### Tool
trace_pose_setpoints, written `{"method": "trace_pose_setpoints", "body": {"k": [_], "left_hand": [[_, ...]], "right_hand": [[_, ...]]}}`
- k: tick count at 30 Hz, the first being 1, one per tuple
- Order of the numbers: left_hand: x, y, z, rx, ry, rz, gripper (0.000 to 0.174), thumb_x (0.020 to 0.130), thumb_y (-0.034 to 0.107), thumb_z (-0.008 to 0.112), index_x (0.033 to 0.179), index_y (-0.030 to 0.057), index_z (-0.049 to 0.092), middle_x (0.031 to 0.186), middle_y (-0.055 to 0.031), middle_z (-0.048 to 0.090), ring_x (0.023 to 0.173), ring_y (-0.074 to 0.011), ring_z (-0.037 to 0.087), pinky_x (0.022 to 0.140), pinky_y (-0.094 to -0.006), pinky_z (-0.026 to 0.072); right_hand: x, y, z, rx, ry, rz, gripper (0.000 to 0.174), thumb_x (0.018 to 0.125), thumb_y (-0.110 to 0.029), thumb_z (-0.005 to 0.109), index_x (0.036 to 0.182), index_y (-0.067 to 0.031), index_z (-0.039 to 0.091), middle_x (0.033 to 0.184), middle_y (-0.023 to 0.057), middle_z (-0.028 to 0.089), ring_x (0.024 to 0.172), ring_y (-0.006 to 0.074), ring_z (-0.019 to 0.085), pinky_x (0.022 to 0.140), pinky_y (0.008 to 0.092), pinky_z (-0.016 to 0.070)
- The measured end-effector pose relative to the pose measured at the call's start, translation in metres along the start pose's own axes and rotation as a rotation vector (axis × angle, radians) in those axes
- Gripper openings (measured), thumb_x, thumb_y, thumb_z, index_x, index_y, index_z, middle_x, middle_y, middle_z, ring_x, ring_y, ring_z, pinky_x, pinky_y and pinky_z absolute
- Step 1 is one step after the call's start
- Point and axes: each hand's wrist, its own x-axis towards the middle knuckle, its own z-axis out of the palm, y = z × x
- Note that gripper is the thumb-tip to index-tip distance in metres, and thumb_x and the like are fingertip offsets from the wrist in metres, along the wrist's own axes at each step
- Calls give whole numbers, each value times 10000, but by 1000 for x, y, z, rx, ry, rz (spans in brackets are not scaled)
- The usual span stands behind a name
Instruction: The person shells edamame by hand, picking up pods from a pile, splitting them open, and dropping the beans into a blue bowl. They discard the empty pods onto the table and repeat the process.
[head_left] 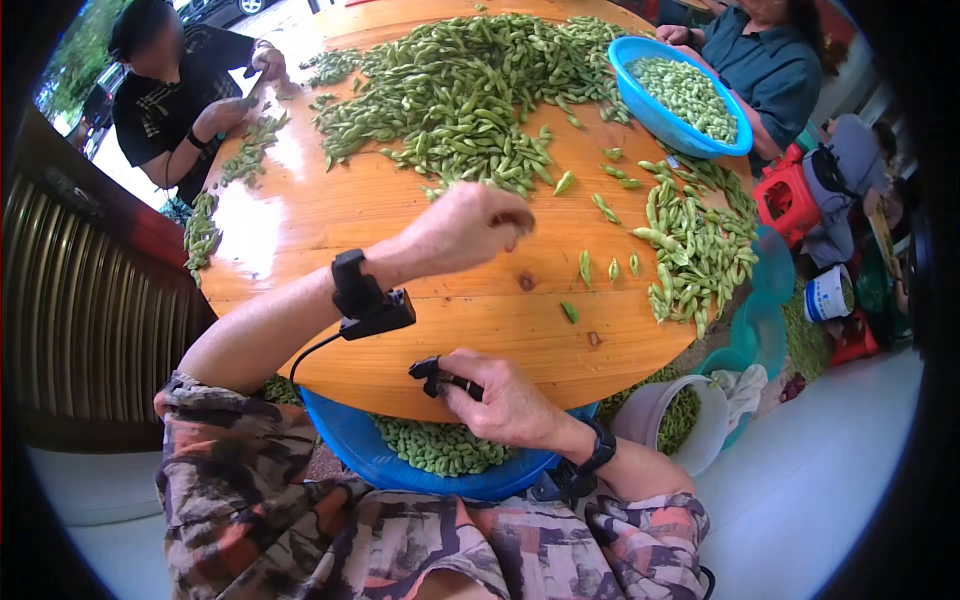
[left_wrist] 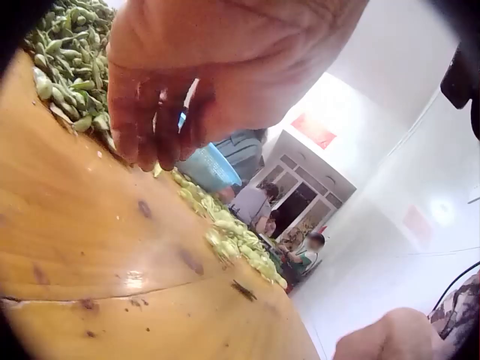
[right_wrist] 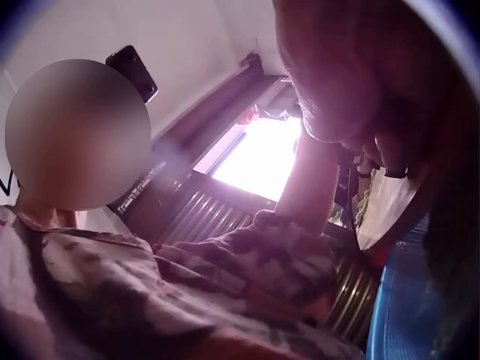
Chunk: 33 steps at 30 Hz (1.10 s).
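In the head view my left hand [head_left: 465,230] hovers over the wooden table [head_left: 450,315], just below the near edge of a big heap of green soybean pods [head_left: 470,100]. Its fingers bend loosely downward, and no object shows in them; the left wrist view has the same hand [left_wrist: 225,67] above the tabletop. At the table's near edge my right hand [head_left: 505,400] grips a small black tool [head_left: 430,372], whose kind I cannot tell. Beneath that hand sits a blue basin [head_left: 335,435] containing shelled green beans [head_left: 440,447], partly hidden by the table.
A smaller pod pile [head_left: 690,250] lies at the right, with a few single pods [head_left: 585,267] beside it. A light-blue basin [head_left: 625,85] of beans stands at the far right edge. Two people sit across the table. A white bucket [head_left: 705,430] stands on the floor at right.
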Motion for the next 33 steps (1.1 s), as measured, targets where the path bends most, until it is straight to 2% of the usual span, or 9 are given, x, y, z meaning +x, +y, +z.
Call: {"method": "trace_pose_setpoints", "body": {"k": [5,15,17,19,23,24,25,28,33], "left_hand": [[-1,16,52,68,-231,477,213,761,26,624,972,33,650,888,-117,602,837,-315,624,678,-395,516],[9,18,70,182,-156,406,92,776,48,621,866,32,620,835,-124,557,810,-346,601,658,-419,503],[19,11,56,10,42,399,72,795,37,617,864,19,616,828,-130,583,768,-338,603,656,-411,504],[21,20,29,-173,52,174,85,831,54,636,889,-6,621,839,-110,631,733,-212,640,661,-360,507],[22,20,26,-128,130,235,107,829,71,644,906,-3,639,771,-110,665,636,-170,633,561,-321,502],[20,32,30,-257,39,14,113,827,77,645,912,2,647,760,-120,672,666,-164,646,596,-325,512],[21,38,36,-186,88,118,124,834,67,628,936,-2,641,788,-130,681,699,-217,672,657,-347,528],[35,37,67,-270,186,334,237,854,48,590,1082,-16,589,950,-182,665,865,-338,655,756,-392,527],[49,20,54,-17,266,314,210,829,32,605,1036,11,634,1004,-183,600,931,-346,611,802,-405,509]], "right_hand": [[-6,5,7,-69,-14,-56,196,820,-29,584,1009,16,607,874,208,601,793,371,609,680,412,490],[-5,4,1,-64,21,-140,209,825,-18,573,1025,32,606,901,218,604,805,372,622,695,413,497],[-2,9,-8,-44,-2,-119,202,830,-23,570,1020,32,610,897,216,609,806,364,628,696,410,498],[3,14,-30,-109,112,-71,189,837,-35,571,1011,23,617,838,215,616,778,359,628,704,400,500],[10,22,-90,-126,389,104,152,877,-52,581,1012,3,622,678,42,583,607,137,573,591,297,493],[8,25,-105,-74,469,139,151,899,-61,569,1031,-4,615,680,16,562,590,94,541,548,262,471],[5,30,-120,-21,550,176,150,922,-70,557,1050,-11,609,681,-10,541,574,50,509,504,226,449],[-7,44,-159,-74,720,95,196,942,-81,536,1116,-7,591,658,1,528,532,49,489,446,206,411],[-28,57,-190,94,976,29,243,921,-8,476,1142,54,555,690,11,492,540,67,465,430,222,386]]}}
